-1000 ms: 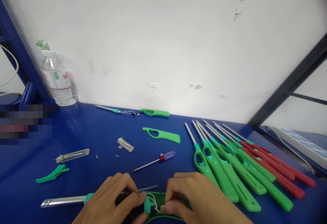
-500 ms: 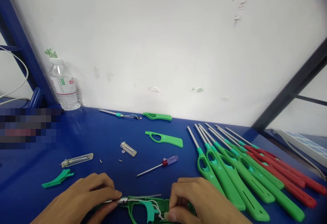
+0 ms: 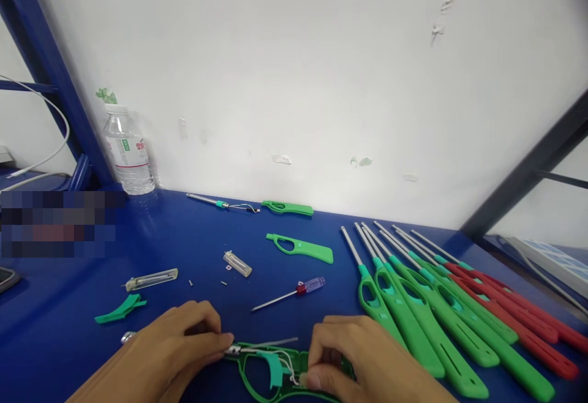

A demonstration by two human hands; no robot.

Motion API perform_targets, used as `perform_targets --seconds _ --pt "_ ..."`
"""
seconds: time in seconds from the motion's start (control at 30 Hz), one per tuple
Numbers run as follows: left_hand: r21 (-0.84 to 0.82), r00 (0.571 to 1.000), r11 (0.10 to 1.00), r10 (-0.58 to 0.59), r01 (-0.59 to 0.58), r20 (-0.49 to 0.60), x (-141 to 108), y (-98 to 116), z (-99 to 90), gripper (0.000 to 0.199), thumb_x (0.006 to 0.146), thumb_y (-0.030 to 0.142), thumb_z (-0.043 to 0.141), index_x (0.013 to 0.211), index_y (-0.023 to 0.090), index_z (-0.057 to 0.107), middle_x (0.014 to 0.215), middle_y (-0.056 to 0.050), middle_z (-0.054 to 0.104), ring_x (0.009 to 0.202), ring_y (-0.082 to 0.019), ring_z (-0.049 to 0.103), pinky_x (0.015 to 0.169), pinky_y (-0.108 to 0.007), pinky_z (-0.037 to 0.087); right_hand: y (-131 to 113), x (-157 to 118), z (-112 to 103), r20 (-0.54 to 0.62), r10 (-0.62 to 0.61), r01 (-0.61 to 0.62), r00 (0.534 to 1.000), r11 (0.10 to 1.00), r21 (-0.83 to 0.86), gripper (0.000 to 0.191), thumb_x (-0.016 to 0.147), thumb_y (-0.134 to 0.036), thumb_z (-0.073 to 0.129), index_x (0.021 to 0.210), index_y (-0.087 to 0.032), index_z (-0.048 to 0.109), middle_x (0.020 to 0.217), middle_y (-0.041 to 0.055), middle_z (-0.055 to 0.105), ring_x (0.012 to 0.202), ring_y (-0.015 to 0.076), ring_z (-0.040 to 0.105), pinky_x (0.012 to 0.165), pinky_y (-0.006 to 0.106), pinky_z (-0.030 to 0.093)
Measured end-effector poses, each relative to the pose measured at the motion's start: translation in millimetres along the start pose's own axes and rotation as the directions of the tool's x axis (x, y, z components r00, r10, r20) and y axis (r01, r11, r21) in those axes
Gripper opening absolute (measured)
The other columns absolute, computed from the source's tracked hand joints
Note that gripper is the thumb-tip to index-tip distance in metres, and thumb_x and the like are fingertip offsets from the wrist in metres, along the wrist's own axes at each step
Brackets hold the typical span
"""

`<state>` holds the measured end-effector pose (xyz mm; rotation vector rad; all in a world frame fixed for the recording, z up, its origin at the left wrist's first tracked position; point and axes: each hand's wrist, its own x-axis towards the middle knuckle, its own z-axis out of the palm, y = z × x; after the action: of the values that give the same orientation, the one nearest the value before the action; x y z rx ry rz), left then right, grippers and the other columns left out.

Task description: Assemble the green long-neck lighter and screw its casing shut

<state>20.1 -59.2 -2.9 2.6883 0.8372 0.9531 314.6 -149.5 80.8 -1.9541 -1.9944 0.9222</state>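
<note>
Clearly, the largest thing is the blue table [image 3: 202, 244], on which a screwdriver [image 3: 303, 288] with purple handle is lying. To the right of the screwdriver, the green and red lighters [image 3: 411, 329] lie side by side. The water bottle [image 3: 133, 152] stands upright, far behind the screwdriver and to its left.

Nearer to the person than the screwdriver is the left hand [image 3: 188, 342], whose fingertips are clamped on a metal tube [image 3: 234, 349]. The right hand [image 3: 353, 354] is also before the screwdriver; its fingers are bent close together over an open green shell [image 3: 301, 361], but I cannot tell what they are clamped on. This shell lies in front of the screwdriver, with a teal trigger [image 3: 275, 369] and white wires [image 3: 289, 360] inside.

Just behind the screwdriver there is a loose green half-shell [image 3: 312, 250]. To its left lie two clear tanks [image 3: 154, 279] and, smallest, two tiny screws [image 3: 223, 283].
</note>
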Motion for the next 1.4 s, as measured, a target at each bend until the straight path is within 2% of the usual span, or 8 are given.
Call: perform_targets --seconds 0.23,0.47,0.67,0.8,0.97,1.07,1.2,1.4 --pt "0.072 0.985 0.996 0.056 -0.044 -0.162 9 13 0.7 0.04 0.101 0.014 0.046 0.087 0.032 0.079 0.084 0.003 0.07 0.069 -0.011 0.067 0.066 -0.02 0.048 7 0 4 -0.022 -0.025 0.025 0.999 0.999 0.041 0.017 0.095 -0.013 0.089 0.086 -0.024 0.08 0.091 -0.0033 0.079 0.086 0.0171 0.073 0.074 0.027 0.043" --pt "0.257 0.994 0.962 0.102 -0.089 -0.035 14 24 -13.7 0.059 0.084 -0.003 0.044 0.099 0.038 0.083 0.091 0.005 0.079 0.075 -0.015 0.075 0.068 -0.025 0.051 12 0 7 -0.037 -0.075 0.075 0.997 0.997 0.009 0.016 0.095 -0.011 0.084 0.088 -0.024 0.078 0.093 -0.0024 0.081 0.087 0.0183 0.074 0.075 0.027 0.043" --pt "0.298 0.991 0.946 0.124 -0.132 0.043 14 24 -20.5 0.056 0.093 -0.001 0.046 0.101 0.039 0.085 0.094 0.008 0.083 0.081 -0.015 0.082 0.073 -0.024 0.058 20 -3 7 -0.038 -0.155 0.152 0.987 0.986 -0.075 0.013 0.098 -0.016 0.077 0.092 -0.028 0.077 0.094 -0.0026 0.081 0.087 0.0196 0.076 0.073 0.028 0.044" --pt "0.288 0.993 0.957 -0.051 0.019 0.105 19 23 -30.4 0.035 0.104 0.02 0.064 0.124 0.039 0.085 0.112 0.006 0.086 0.104 -0.021 0.084 0.095 -0.028 0.06 2 -1 5 -0.15 -0.213 0.192 0.965 0.97 -0.147 0.012 0.109 -0.025 0.07 0.101 -0.032 0.075 0.097 -0.0052 0.081 0.089 0.0204 0.077 0.076 0.03 0.048" --pt "0.385 0.884 0.881 -0.389 0.275 0.26 50 7 -47.6 0.038 0.108 0.011 0.059 0.127 0.033 0.085 0.121 -0.004 0.082 0.112 -0.027 0.08 0.096 -0.039 0.064 -55 26 -9 -0.217 -0.238 0.113 0.947 0.876 -0.469 0.021 0.119 -0.023 0.057 0.111 -0.028 0.076 0.108 0.0002 0.083 0.097 0.025 0.081 0.08 0.036 0.056" --pt "0.442 0.854 0.847 -0.441 0.295 0.277 71 -2 -49.8 0.03 0.11 0.009 0.06 0.123 0.024 0.083 0.119 -0.007 0.08 0.116 -0.03 0.078 0.098 -0.048 0.065 -81 60 -18 -0.2 -0.264 0.114 0.944 0.827 -0.551 0.021 0.118 -0.016 0.057 0.118 -0.019 0.078 0.109 0.0077 0.084 0.102 0.0283 0.082 0.086 0.041 0.062" --pt "0.484 0.826 0.826 -0.471 0.289 0.31 88 -6 -45.6 0.011 0.112 0.022 0.071 0.12 0.019 0.078 0.119 -0.005 0.079 0.116 -0.026 0.077 0.103 -0.049 0.065 -97 105 -15 -0.194 -0.264 0.098 0.945 0.793 -0.601 0.022 0.115 -0.036 0.074 0.127 -0.017 0.077 0.121 0.0069 0.081 0.108 0.0258 0.08 0.098 0.049 0.067" --pt "0.485 0.803 0.831 -0.474 0.273 0.36 95 -13 -40.8 0.019 0.111 0.036 0.077 0.118 0.018 0.077 0.12 -0.006 0.079 0.114 -0.025 0.078 0.103 -0.049 0.066 -110 133 5 -0.164 -0.257 0.111 0.952 0.794 -0.598 0.03 0.112 -0.038 0.078 0.135 -0.018 0.074 0.132 0.0092 0.077 0.113 0.0272 0.079 0.098 0.049 0.068"
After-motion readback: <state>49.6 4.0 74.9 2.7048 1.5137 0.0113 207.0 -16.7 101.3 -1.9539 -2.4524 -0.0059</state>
